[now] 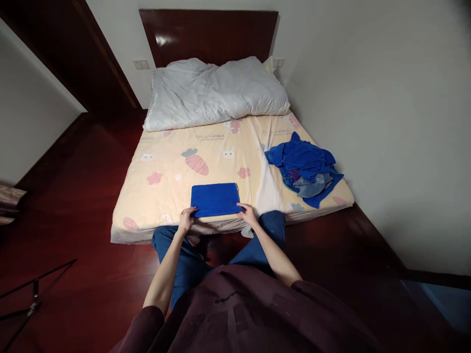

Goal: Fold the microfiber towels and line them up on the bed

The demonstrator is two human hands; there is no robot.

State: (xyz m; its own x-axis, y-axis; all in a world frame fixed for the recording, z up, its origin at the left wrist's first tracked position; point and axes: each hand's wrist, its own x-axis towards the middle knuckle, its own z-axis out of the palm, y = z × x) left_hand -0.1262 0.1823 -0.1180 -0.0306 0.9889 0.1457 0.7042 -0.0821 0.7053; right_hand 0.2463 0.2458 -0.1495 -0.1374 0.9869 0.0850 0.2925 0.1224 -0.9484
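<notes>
A folded blue cloth (215, 198) lies as a neat flat rectangle at the near edge of the bed. My left hand (187, 219) pinches its near left corner between thumb and fingers. At the near right corner, my right hand (247, 214) grips the cloth the same way, thumb toward me. To the right, a crumpled heap of blue cloths (307, 162) rests on the sheet, with a grey-blue piece (314, 185) bearing pale letters among them.
The bed (162, 196) wears a yellow sheet with carrot and rabbit prints. A white quilt (217, 93) lies folded by the dark wooden headboard (209, 34). Part of a black stand (35, 294) shows on the red floor (84, 211) at left. A wall (386, 122) borders the right side.
</notes>
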